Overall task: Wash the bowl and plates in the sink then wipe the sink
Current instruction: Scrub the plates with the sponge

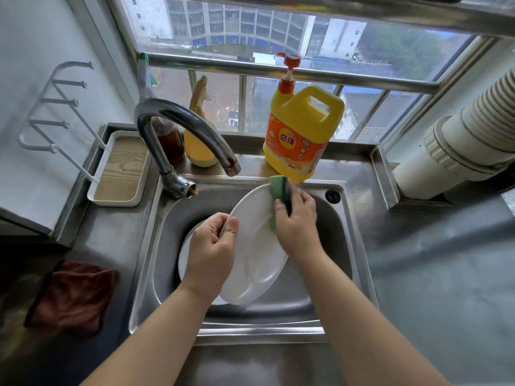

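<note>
A white oval plate [252,246] is held tilted over the steel sink [345,246]. My left hand [211,246] grips its left rim, thumb on the front. My right hand [296,221] holds a green sponge [278,188] pressed against the plate's upper right part. Under the held plate, another white dish [185,252] lies in the basin, mostly hidden by my left hand and the plate.
The curved faucet [181,129] arches over the basin's back left. A yellow detergent jug [301,129] and two bottles stand on the back ledge. A white tray [119,168] sits left of the faucet, a dark red cloth [73,296] on the left counter, a white duct [459,143] at right.
</note>
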Tool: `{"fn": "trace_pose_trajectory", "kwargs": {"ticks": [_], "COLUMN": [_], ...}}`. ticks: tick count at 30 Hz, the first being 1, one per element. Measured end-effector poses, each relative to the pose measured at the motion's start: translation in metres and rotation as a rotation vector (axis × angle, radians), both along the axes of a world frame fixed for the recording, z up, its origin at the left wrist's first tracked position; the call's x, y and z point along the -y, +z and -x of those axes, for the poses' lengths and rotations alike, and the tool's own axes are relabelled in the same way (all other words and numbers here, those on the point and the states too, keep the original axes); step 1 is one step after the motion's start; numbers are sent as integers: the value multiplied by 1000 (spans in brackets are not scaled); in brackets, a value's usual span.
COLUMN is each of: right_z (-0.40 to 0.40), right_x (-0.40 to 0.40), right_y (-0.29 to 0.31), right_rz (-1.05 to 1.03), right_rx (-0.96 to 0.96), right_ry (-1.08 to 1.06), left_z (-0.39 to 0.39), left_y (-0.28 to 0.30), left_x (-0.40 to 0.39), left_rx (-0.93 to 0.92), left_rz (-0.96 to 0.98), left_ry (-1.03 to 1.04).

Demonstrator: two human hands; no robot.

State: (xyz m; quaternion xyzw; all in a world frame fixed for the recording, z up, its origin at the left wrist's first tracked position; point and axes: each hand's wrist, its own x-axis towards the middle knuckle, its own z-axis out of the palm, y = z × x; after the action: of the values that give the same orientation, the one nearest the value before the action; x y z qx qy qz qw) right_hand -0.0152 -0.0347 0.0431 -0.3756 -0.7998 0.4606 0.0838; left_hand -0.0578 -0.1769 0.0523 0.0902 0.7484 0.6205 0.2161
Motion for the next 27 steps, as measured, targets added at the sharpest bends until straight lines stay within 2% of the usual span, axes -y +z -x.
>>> {"fn": "trace_pose_trajectory", "kwargs": {"ticks": [3,5,7,11,13,17,19,21,27], "right_z": [-5,-4,-3,-7,-9,-2,3,4,-23], "right_x": [31,25,5,-27,-18,21,23,9,-26], "right_y": [4,0,-12,-25,-19,6,6,-4,-47], "right_rz": [-64,-103,-69,171,103,-80,-114,-46,347], "right_rx": [-137,-126,-54,110,90,-107,-120,-91,128], "right_ry": [156,186,125,-86,-64,123,142,103,-171], "left_z": [0,-1,-4,-4,-1,2,2,1,3], "left_y": [-1,0,3,8,6,3,5,7,4], "left_x": [4,5,7,8,8,6,4,5,16], "left_rx": [3,19,39,47,49,-9,34,73,241], "left_rz": [28,17,-1,-37,-32,13,-35,-72,-170], "left_ry": [0,17,39,60,52,20,43,69,187]}}
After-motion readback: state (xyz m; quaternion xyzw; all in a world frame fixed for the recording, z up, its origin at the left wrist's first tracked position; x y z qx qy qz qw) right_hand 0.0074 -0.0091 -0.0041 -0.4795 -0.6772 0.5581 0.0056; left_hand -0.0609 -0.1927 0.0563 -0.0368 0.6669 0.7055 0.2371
